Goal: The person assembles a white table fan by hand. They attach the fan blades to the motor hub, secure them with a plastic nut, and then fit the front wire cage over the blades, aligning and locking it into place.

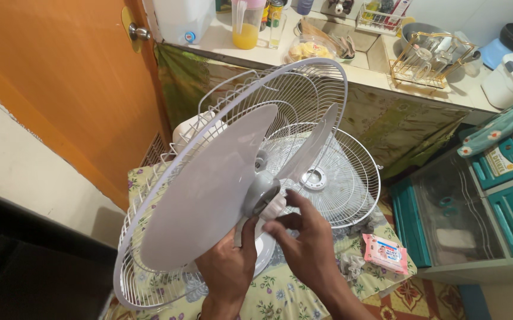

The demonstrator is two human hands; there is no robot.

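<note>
Two hands were on one fan here. The left hand (228, 268) gripped the fan head from underneath, near the grey hub (260, 193), and the right hand (305, 237) had its fingers pinched on the white blade nut (275, 207) at the hub. I counted two wire guards: the rear guard (221, 127), on the fan around the translucent grey blades (209, 189), and a loose front guard (339, 178) lying flat just right of it on the floral-cloth surface (280, 293). One pink wet-wipes pack (385, 252) sat near the right edge. The big blade hid most of the cloth. Far behind, one pitcher of orange juice (246, 26) stood on the counter.
</note>
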